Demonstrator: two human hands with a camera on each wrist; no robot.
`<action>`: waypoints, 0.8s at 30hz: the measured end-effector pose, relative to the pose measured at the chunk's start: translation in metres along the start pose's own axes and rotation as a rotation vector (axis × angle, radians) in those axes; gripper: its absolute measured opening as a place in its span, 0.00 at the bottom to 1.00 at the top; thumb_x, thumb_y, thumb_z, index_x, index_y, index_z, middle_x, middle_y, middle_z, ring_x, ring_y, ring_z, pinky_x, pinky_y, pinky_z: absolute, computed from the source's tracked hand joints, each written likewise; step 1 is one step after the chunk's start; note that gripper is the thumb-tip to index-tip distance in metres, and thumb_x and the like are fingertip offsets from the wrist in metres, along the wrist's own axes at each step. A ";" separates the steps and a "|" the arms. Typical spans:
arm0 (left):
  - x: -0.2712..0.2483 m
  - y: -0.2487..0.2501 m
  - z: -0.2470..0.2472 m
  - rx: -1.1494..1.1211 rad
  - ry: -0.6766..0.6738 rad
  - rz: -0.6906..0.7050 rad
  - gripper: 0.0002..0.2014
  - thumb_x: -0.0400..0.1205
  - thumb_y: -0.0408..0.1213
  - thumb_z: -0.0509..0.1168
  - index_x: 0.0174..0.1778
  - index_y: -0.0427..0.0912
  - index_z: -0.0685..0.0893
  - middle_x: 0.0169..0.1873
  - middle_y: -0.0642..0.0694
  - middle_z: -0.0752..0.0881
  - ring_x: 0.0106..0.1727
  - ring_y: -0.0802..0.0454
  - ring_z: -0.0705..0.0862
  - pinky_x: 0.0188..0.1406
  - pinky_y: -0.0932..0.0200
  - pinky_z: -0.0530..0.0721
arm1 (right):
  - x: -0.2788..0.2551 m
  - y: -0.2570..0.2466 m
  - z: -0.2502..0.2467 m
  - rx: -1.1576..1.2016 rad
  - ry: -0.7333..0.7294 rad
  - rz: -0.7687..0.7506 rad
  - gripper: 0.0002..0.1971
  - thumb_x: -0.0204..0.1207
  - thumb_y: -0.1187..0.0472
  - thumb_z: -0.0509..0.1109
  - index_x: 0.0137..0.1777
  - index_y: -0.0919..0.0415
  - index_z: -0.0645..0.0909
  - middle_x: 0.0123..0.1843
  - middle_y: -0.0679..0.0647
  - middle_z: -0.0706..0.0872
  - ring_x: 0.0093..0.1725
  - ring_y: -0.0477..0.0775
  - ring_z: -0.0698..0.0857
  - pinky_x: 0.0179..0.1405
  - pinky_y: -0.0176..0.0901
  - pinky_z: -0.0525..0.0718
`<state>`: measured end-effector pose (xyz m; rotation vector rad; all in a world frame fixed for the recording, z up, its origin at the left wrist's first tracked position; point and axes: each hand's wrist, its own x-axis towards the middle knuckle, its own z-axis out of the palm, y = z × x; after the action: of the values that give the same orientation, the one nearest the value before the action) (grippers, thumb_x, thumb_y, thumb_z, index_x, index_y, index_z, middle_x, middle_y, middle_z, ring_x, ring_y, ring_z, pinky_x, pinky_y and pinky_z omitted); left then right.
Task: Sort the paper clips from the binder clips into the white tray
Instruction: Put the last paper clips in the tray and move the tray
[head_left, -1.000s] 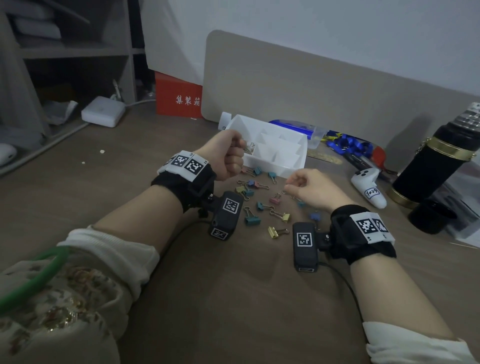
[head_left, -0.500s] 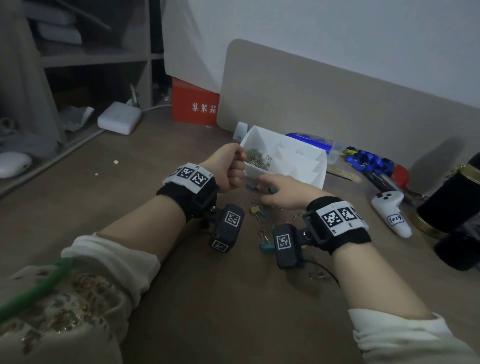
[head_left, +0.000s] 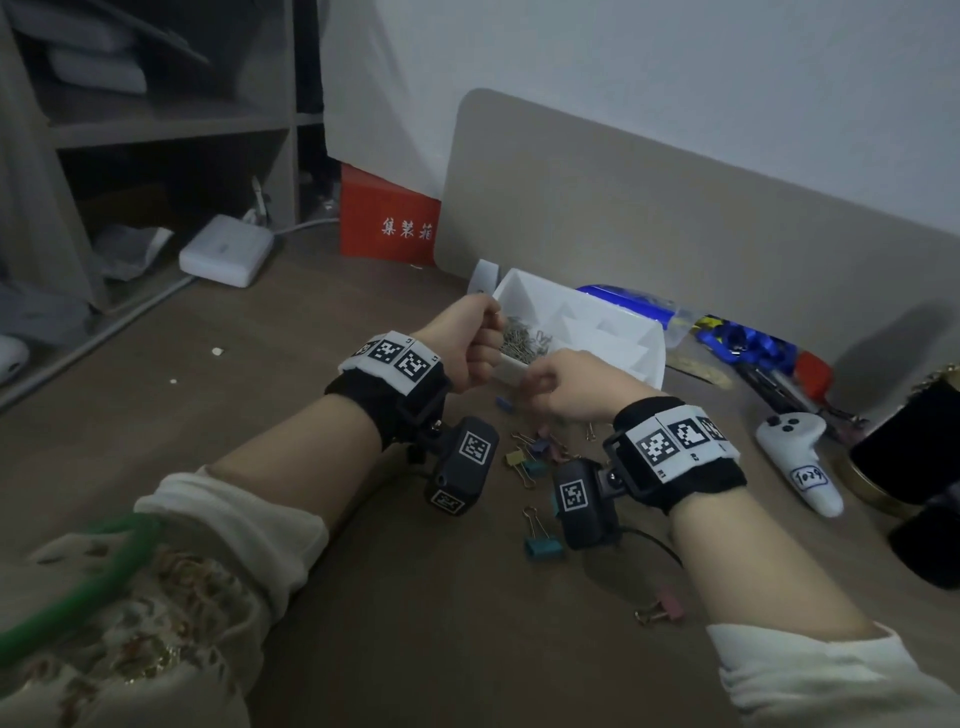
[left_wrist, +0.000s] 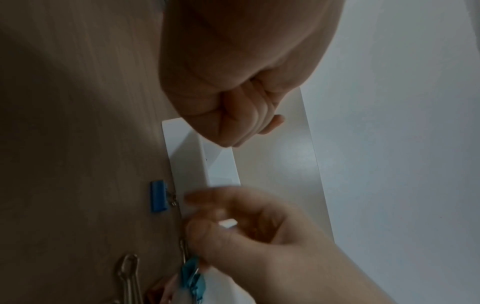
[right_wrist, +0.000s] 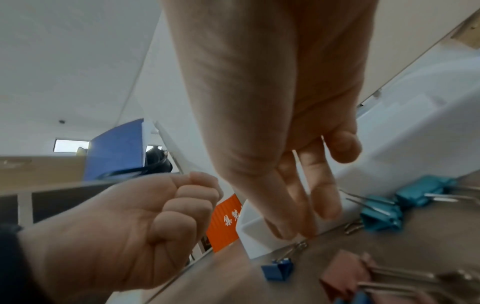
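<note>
The white tray (head_left: 641, 370) stands at the back of the table, and a pile of silver paper clips (head_left: 519, 340) fills its near-left compartment. My left hand (head_left: 467, 348) is a tight fist at that corner of the tray (left_wrist: 192, 164); nothing shows in it (right_wrist: 166, 216). My right hand (head_left: 561, 384) is beside it, its loosely straight fingers (right_wrist: 298, 216) pointing down at the tray's front wall and holding nothing. A blue binder clip (right_wrist: 278, 269) lies just below those fingertips. Several coloured binder clips (head_left: 519, 460) lie scattered on the table under my wrists.
A white controller (head_left: 800, 462) and a black flask (head_left: 909, 457) sit at the right. Blue lanyards (head_left: 753, 343) lie behind the tray. A beige board (head_left: 675, 234) leans on the wall, with a red box (head_left: 389, 218) and a white adapter (head_left: 226, 249) at the back left.
My right hand has moved left from the scattered binder clips to the tray's front wall, close to my left fist. The paper clip seen at my left fingers no longer shows.
</note>
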<state>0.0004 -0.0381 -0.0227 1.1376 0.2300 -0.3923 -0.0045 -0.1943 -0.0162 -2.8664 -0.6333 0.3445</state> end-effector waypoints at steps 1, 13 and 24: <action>0.002 -0.001 -0.001 -0.006 -0.002 -0.002 0.16 0.83 0.39 0.52 0.27 0.47 0.66 0.13 0.55 0.58 0.11 0.58 0.53 0.12 0.71 0.50 | 0.003 -0.002 0.001 0.010 -0.010 -0.018 0.10 0.75 0.66 0.66 0.52 0.54 0.84 0.48 0.53 0.87 0.44 0.53 0.85 0.38 0.41 0.80; 0.020 0.006 0.004 -0.029 0.011 -0.016 0.17 0.84 0.40 0.51 0.28 0.45 0.67 0.14 0.54 0.59 0.12 0.59 0.54 0.12 0.70 0.49 | 0.016 0.007 -0.026 0.110 0.092 -0.086 0.09 0.79 0.63 0.66 0.49 0.50 0.87 0.47 0.44 0.86 0.38 0.36 0.80 0.40 0.28 0.75; 0.058 0.030 0.036 -0.082 0.175 0.019 0.15 0.82 0.46 0.54 0.36 0.41 0.77 0.26 0.49 0.73 0.24 0.55 0.68 0.24 0.64 0.67 | 0.043 0.013 -0.042 0.441 0.117 0.002 0.22 0.89 0.50 0.48 0.70 0.59 0.77 0.64 0.53 0.83 0.62 0.51 0.82 0.54 0.42 0.81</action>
<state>0.0644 -0.0707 -0.0048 1.0936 0.3848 -0.2639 0.0496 -0.1926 0.0134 -2.4443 -0.4640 0.2733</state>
